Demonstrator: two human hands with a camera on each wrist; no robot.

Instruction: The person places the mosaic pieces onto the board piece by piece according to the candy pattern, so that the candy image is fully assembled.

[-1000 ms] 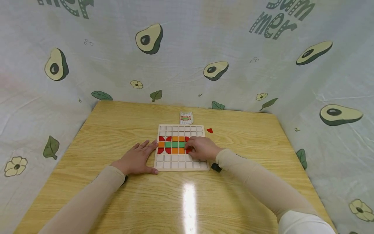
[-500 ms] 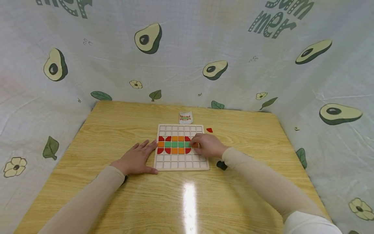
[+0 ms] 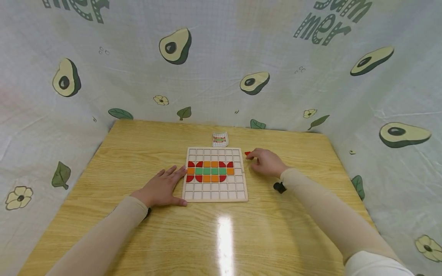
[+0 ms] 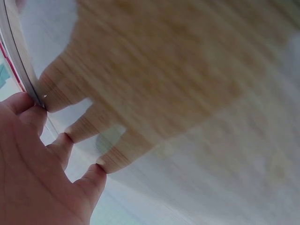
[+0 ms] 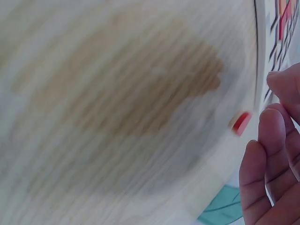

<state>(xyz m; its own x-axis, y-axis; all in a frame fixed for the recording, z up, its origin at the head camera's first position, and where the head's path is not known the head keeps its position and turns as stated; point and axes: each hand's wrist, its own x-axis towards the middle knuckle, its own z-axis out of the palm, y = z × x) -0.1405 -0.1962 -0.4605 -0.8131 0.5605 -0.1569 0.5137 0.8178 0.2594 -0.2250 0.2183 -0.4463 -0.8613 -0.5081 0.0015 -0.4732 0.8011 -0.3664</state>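
Observation:
A square wooden grid board (image 3: 215,194) lies on the table with red quarter-circle tiles, orange squares and green squares (image 3: 206,171) set in a band across its middle rows. My left hand (image 3: 160,188) rests beside the board's left edge, fingers spread, with the index finger and thumb at the rim; the left wrist view shows the fingertips down on the table. Off the board's upper right corner lies a loose red quarter-circle tile (image 3: 247,153). My right hand (image 3: 266,163) reaches over it with thumb and fingers apart; in the right wrist view the red tile (image 5: 241,123) sits just beyond the fingertips.
A small pattern card (image 3: 220,139) with a matching red, orange and green print lies behind the board. The wooden table (image 3: 155,237) meets a pale cloth (image 3: 214,57) printed with avocados at the back and sides.
My right hand has left the board's middle rows and moved right and back to the loose red tile. An orange square and a red tile it had covered now show. My left hand stays put.

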